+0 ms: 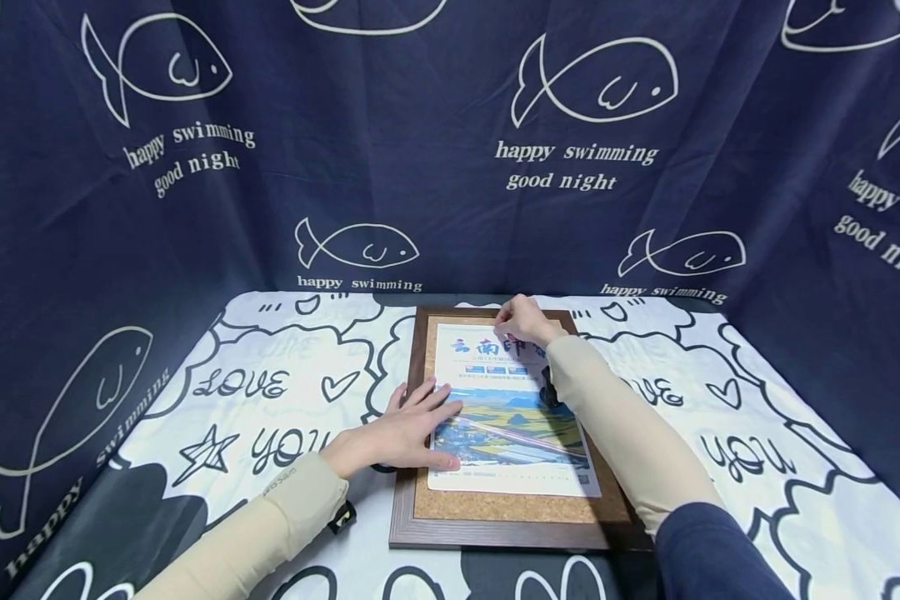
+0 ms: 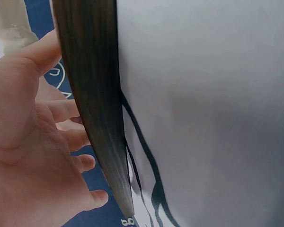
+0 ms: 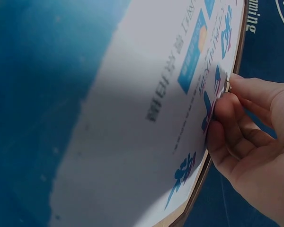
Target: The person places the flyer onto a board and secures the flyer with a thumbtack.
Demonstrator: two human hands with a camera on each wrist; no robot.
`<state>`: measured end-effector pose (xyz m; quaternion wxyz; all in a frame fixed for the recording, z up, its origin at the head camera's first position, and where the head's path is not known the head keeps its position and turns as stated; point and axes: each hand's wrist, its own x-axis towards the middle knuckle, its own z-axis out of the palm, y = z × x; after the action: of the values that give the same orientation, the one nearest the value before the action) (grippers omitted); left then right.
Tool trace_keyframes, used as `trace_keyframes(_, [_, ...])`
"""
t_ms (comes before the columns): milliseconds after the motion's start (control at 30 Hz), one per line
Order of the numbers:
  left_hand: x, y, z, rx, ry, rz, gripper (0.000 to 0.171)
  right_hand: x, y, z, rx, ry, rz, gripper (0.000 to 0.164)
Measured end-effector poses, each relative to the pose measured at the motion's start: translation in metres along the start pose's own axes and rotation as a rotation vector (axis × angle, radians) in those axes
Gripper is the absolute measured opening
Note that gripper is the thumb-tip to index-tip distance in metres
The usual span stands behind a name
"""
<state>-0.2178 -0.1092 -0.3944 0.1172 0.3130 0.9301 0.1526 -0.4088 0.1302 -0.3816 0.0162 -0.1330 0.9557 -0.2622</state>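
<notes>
A printed paper poster [image 1: 506, 433] with a landscape picture lies on a cork board [image 1: 495, 507] in a dark wooden frame [image 1: 510, 535]. My left hand [image 1: 412, 429] rests on the poster's left edge, fingers spread and palm over the frame's side. At the poster's top edge is my right hand [image 1: 525, 321], fingers curled. In the right wrist view, its fingertips pinch a small gold-coloured thumbtack [image 3: 228, 84], mostly hidden, against the paper by the large title characters. The left wrist view shows the left palm [image 2: 33, 142] beside the frame's edge.
The board lies on a white and black patterned cloth [image 1: 270, 383] with lettering and hearts. A navy curtain [image 1: 435, 150] printed with fish rises behind and at both sides.
</notes>
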Motion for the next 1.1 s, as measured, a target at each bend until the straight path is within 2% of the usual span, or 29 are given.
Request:
trace_keyframes(533, [0.0005,0.0006,0.0,0.007,0.001,-0.004,0.085,-0.0005,-0.0046,0.0034,-0.007,0.032,-0.001,0.006])
trace_keyframes(1100, [0.0004,0.0015,-0.0002,0.004,0.004,-0.007,0.084,0.0011,-0.0028,0.0044,0.002,0.026,0.016,0.007])
